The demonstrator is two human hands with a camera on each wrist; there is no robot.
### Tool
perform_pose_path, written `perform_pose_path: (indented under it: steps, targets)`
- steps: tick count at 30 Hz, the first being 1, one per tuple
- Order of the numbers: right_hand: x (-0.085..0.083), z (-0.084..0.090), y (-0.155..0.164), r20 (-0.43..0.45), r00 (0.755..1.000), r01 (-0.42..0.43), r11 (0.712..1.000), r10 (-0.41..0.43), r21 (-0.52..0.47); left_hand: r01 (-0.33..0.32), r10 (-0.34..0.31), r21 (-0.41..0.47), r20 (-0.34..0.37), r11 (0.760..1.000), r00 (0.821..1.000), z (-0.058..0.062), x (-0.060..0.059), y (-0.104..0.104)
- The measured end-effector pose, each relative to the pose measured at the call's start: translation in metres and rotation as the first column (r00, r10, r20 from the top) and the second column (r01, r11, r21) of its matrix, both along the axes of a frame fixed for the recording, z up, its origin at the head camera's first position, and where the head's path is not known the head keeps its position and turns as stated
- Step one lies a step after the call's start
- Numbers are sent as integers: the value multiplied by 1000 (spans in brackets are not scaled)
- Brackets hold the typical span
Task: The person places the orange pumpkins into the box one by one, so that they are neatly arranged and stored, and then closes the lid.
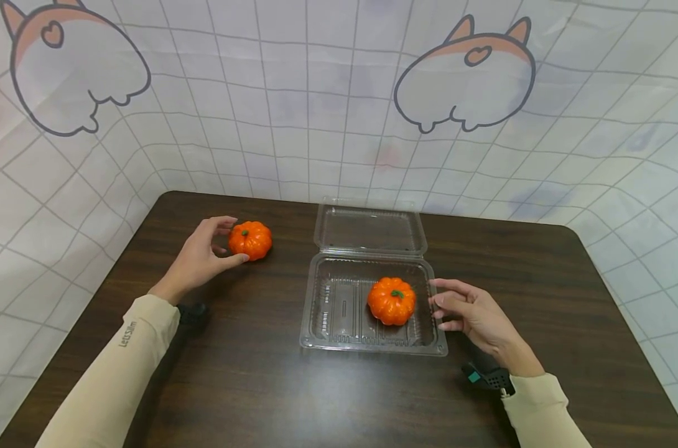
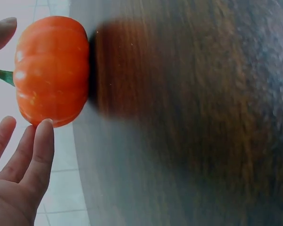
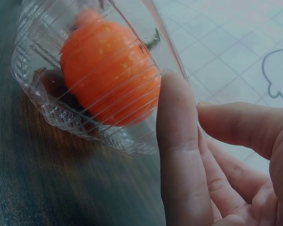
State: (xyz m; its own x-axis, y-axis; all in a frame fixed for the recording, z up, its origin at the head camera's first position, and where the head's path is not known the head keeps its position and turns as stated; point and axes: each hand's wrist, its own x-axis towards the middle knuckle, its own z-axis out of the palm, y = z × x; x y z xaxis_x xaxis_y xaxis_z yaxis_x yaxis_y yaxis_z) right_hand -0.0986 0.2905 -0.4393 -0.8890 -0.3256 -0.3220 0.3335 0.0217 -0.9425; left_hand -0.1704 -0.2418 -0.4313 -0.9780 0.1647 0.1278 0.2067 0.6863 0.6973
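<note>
A small orange toy pumpkin (image 1: 250, 241) with a green stem stands on the table at the left. My left hand (image 1: 199, 258) reaches around its left side, thumb in front and fingers behind. In the left wrist view the fingertips meet the edge of this pumpkin (image 2: 54, 70), while the thumb appears apart from it. A second toy pumpkin (image 1: 392, 301) sits in the right half of a clear plastic clamshell container (image 1: 330, 342). My right hand (image 1: 476, 314) pinches the container's right rim between thumb and fingers; the right wrist view shows the rim (image 3: 177, 56) there.
The container's clear lid (image 1: 371, 230) lies folded back towards the wall. Dark wood-patterned table (image 1: 249, 386) extends beneath everything. A white gridded cloth (image 1: 328, 112) with cartoon animal prints hangs behind and at both sides.
</note>
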Motion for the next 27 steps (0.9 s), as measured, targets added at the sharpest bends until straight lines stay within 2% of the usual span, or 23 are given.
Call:
perform_pose_path:
  steps: [8,13,23,27]
  targets:
    - [1,-1,0,9,1000,6,1000,-6,7,-17,17,1,33,1000,999,-1,-1,0]
    - [1,0,0,6,1000,9,1000,-9,11,-4,4,-7,32,1000,999,-2,-4,1]
    - [2,1,-3,-2,1000,9,1000,-9,6,-17,17,-21,32,1000,999,-8,-8,2]
    - [3,2,-3,-2,1000,18,1000,-18,2,-19,20,-13,60,1000,998,-10,-9,2]
